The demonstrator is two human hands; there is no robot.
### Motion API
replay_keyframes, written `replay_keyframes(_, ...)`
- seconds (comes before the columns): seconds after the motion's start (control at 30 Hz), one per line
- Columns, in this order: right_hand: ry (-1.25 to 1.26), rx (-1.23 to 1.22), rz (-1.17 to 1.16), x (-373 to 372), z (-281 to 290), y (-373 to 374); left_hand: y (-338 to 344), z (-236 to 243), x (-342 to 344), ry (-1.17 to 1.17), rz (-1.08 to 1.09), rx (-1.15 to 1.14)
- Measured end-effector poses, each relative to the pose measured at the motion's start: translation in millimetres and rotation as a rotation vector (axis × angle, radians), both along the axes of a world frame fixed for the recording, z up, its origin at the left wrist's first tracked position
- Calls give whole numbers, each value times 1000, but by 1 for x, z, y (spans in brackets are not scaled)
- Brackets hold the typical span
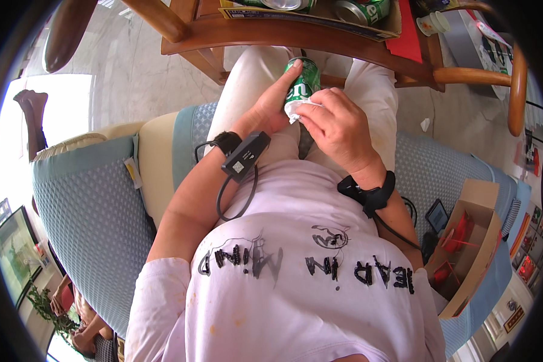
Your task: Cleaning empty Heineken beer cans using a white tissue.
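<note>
My left hand is wrapped around a green drink can, its thumb lying along the can's side near the top. The can is held tilted above my lap, between my knees. Fingers of my right hand pinch a crumpled white tissue and press it against the can's lower end. Part of the can is hidden behind the tissue and both hands. Each wrist wears a black strap, and a black cabled device sits on the left forearm.
Ahead stands a wooden chair carrying an open carton of green cans, a red sheet and a paper cup. An open cardboard box with red items and a small screen rest on the sofa at right.
</note>
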State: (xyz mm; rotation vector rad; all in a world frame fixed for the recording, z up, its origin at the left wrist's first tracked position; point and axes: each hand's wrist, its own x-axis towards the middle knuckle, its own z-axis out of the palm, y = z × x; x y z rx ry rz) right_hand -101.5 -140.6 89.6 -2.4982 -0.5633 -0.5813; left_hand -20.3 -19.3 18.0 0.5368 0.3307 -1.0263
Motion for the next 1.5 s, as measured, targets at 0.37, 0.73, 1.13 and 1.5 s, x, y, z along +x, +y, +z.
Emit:
replay_keyframes(0.37, 102, 143, -23, -4, 1, -1, 3, 2, -3, -35, -155, 78)
replay_keyframes(0.73, 84, 67, -17, -1, 1, -4, -1, 6, -4, -153, -160, 102)
replay_keyframes(1.13, 48, 97, -135, 2, -2, -8, -2, 2, -3, -114, -130, 143)
replay_keyframes(1.5, 85, 117, -246, 3, -5, -11, 0, 9, -2, -157, -118, 127)
